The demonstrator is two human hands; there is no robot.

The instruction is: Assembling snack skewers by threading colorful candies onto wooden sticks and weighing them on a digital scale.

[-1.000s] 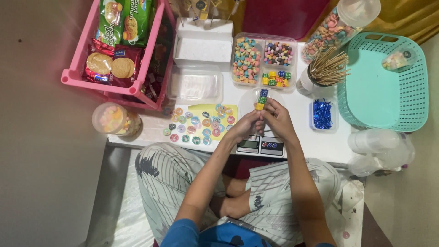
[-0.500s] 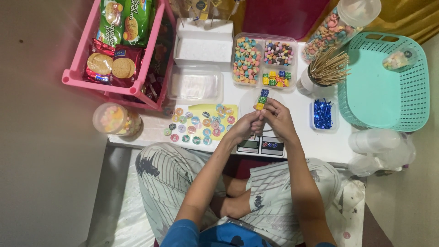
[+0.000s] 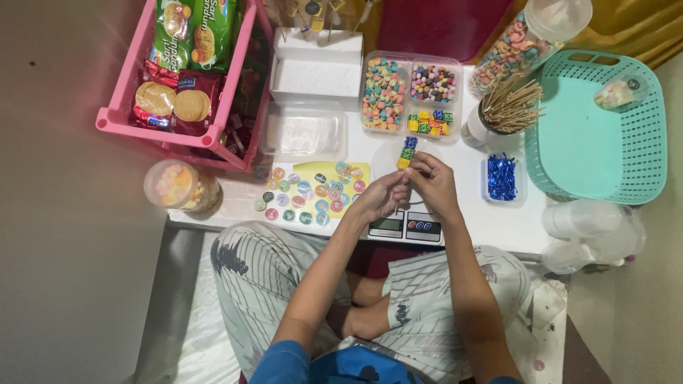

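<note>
Both my hands meet over a small digital scale at the front of the white table. My right hand pinches a thin skewer threaded with blue, green and yellow candy cubes. My left hand grips the lower part of the same skewer, fingers closed. A clear round dish lies under the candies. Just beyond sits a divided clear tray of coloured candies.
A pink rack with biscuit packs stands at the left. A yellow sheet of round stickers, a cup of wooden skewers, a dish of blue foil ties, a teal basket and clear lidded cups surround the hands.
</note>
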